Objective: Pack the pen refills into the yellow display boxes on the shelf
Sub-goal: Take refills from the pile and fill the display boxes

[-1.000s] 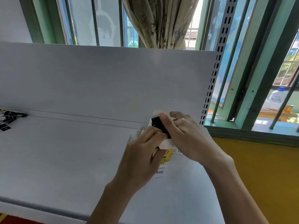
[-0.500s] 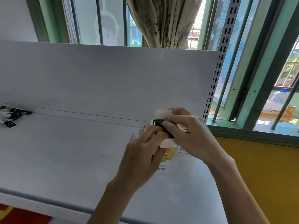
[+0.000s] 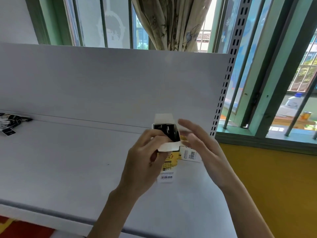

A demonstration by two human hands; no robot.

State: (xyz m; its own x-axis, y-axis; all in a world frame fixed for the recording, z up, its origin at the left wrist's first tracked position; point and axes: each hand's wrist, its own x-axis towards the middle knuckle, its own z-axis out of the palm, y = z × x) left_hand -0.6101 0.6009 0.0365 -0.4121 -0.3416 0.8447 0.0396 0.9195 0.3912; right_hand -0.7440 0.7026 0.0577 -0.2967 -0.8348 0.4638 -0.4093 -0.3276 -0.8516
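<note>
Presently left hand (image 3: 143, 158) grips one yellow box (image 3: 170, 160) (flaps up).

Strong daylight comes through the windows (image 3: 89, 23) behind the white shelf (image 3: 68, 160), lighting its deck and back panel evenly, pale and a little washed out. The panes beside the curtain (image 3: 171, 23) are blown white. The right hand (image 3: 202, 148) is smeared by motion blur. The left hand (image 3: 144, 162) is sharper, and the yellow display box (image 3: 171, 158) in its grip is partly shaded. Wide-angle distortion tilts the window frames and the perforated upright (image 3: 226, 79) on the right.
</note>
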